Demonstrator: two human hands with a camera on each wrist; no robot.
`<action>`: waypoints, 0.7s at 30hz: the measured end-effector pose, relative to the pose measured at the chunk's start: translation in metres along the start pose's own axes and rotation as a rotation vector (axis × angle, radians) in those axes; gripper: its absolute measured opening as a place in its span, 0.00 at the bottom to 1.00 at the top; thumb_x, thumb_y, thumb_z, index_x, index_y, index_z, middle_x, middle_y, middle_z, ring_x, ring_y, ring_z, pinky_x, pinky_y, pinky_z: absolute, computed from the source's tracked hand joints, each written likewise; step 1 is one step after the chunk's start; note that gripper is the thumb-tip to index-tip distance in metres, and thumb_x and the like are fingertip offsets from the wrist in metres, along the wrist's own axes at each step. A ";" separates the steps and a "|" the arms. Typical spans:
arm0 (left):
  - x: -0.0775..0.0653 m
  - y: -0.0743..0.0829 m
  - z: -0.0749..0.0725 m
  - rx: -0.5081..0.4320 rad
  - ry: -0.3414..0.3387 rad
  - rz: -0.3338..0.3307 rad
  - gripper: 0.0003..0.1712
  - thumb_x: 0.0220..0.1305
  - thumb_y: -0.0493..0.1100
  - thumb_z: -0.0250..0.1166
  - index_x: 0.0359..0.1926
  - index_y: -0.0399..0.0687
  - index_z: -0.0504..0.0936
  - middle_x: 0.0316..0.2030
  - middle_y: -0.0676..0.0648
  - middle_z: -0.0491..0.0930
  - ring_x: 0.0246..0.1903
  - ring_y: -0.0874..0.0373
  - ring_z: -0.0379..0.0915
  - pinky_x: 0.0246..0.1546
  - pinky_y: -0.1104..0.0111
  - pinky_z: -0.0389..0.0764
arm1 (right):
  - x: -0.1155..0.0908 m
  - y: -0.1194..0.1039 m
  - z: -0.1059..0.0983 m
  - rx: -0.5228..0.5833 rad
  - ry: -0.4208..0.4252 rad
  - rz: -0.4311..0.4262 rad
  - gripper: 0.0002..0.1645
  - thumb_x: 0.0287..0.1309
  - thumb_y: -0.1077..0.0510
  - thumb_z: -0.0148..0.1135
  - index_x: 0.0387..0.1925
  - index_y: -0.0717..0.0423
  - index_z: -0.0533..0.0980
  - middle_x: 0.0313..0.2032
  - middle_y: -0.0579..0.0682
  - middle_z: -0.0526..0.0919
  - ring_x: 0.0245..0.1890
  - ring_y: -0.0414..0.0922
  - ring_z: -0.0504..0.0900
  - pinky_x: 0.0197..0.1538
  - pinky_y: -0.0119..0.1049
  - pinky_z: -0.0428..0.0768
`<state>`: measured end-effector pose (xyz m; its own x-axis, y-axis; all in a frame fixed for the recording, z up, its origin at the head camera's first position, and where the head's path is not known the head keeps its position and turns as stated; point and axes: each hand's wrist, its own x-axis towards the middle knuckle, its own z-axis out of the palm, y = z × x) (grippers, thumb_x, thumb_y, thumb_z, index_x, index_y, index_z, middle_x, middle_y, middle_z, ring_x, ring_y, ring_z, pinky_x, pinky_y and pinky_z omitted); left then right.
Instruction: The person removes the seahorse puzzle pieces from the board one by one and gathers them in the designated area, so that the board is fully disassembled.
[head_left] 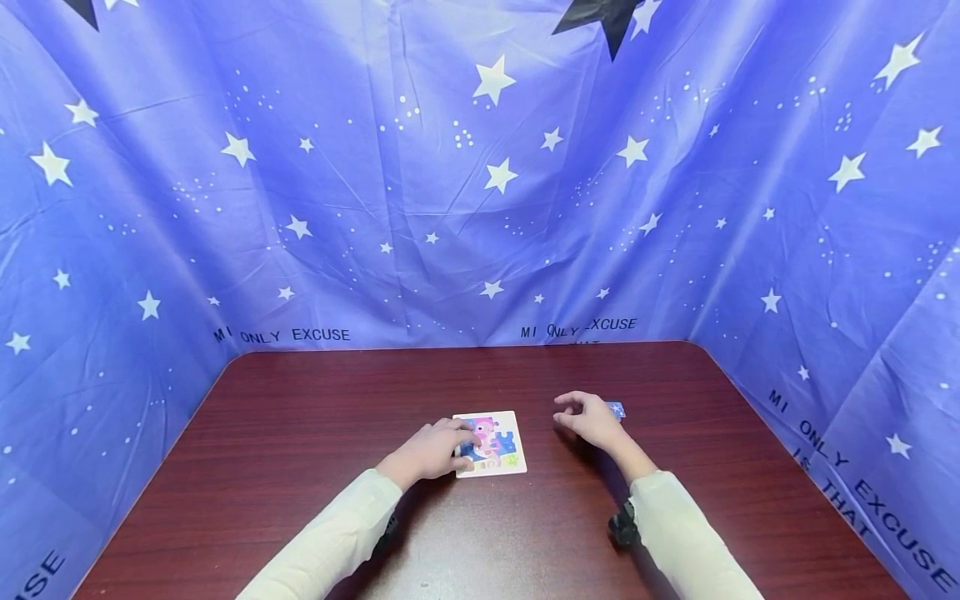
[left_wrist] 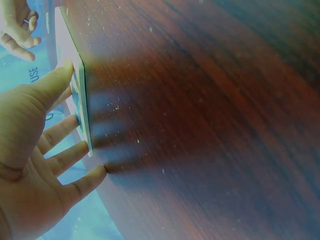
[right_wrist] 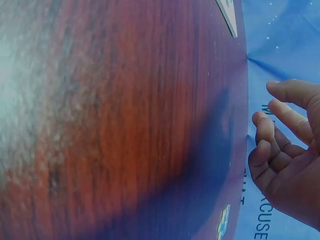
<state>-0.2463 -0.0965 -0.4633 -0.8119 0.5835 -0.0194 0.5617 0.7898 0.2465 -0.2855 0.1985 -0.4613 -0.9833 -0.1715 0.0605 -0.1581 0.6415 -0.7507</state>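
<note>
A small jigsaw board [head_left: 512, 427] with a pale frame and a pink and blue picture lies flat on the table. My left hand [head_left: 433, 450] rests on its left side, fingers spread. In the left wrist view the thumb and fingertips touch the board's edge [left_wrist: 83, 85], and the lowest finger reaches the table. To the right of the board, my right hand [head_left: 596, 423] hovers over the table with nothing seen between thumb and forefinger; its other fingers are loosely bent. A blue puzzle piece [head_left: 617, 409] with a star lies just behind that hand, partly hidden by it.
The dark red wooden table [head_left: 337, 392] has rounded far corners. A blue cloth with white stars [head_left: 420, 167] hangs around its back and both sides. A black wrist device [head_left: 622, 527] sits at the right cuff.
</note>
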 end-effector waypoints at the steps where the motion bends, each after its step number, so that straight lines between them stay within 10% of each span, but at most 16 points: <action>1: 0.000 0.000 0.000 0.000 0.000 0.000 0.20 0.59 0.53 0.63 0.52 0.58 0.79 0.57 0.49 0.73 0.57 0.50 0.68 0.52 0.53 0.70 | 0.000 -0.001 0.001 -0.011 -0.001 0.000 0.19 0.52 0.60 0.64 0.47 0.65 0.76 0.23 0.49 0.77 0.16 0.39 0.72 0.29 0.33 0.73; 21: 0.000 -0.002 0.002 -0.005 0.002 0.002 0.20 0.59 0.53 0.63 0.52 0.58 0.78 0.57 0.50 0.72 0.58 0.51 0.68 0.53 0.52 0.70 | 0.001 -0.017 0.023 -0.063 -0.007 -0.006 0.16 0.50 0.59 0.66 0.43 0.59 0.79 0.24 0.47 0.77 0.19 0.38 0.71 0.32 0.32 0.71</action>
<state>-0.2471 -0.0971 -0.4658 -0.8109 0.5850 -0.0166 0.5630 0.7875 0.2510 -0.2815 0.1698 -0.4634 -0.9817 -0.1808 0.0600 -0.1696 0.6860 -0.7075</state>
